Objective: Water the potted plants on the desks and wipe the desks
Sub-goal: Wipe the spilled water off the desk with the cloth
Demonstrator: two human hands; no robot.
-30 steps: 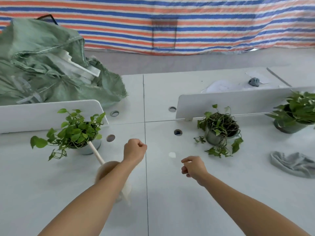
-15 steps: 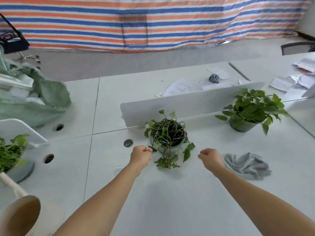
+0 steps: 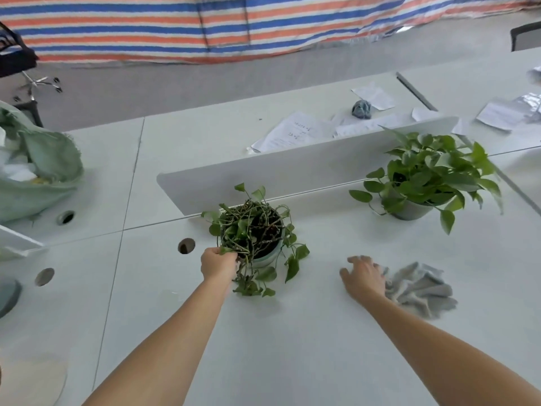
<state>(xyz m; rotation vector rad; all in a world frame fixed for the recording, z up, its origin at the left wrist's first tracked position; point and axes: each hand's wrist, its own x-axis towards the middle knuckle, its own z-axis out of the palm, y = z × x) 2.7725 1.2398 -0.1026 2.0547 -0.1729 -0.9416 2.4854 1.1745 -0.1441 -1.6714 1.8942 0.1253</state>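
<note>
I count one run of white desks (image 3: 292,347) joined at seams, and behind it one striped tarp (image 3: 263,22) hung across the back. One low white divider panel (image 3: 307,168) stands on edge across the middle; a second shows only as a corner at the left edge. One green sack (image 3: 38,177) slumps on the desk at the far left.

Two potted plants are fully in my view. The leafy plant (image 3: 427,174) sits to the right, just in front of the divider. The sparse plant (image 3: 251,232), mostly bare stems in dark soil with a few leaves trailing over the pot's near side, sits at the centre, also close to the divider.

I see two cloths: one crumpled grey cloth (image 3: 418,288) lying on the near desk to the right, and one small balled rag (image 3: 361,109) beyond the divider among several loose papers (image 3: 295,131).

Two hands are out. My left hand (image 3: 219,264) is at the sparse plant's near-left rim, fingers curled in against the stems; I cannot tell whether they grip the pot itself. My right hand (image 3: 363,276) is blurred, fingers spread apart, palm down at the grey cloth's left edge.

Three round cable holes (image 3: 186,246) dot the desk at left.
</note>
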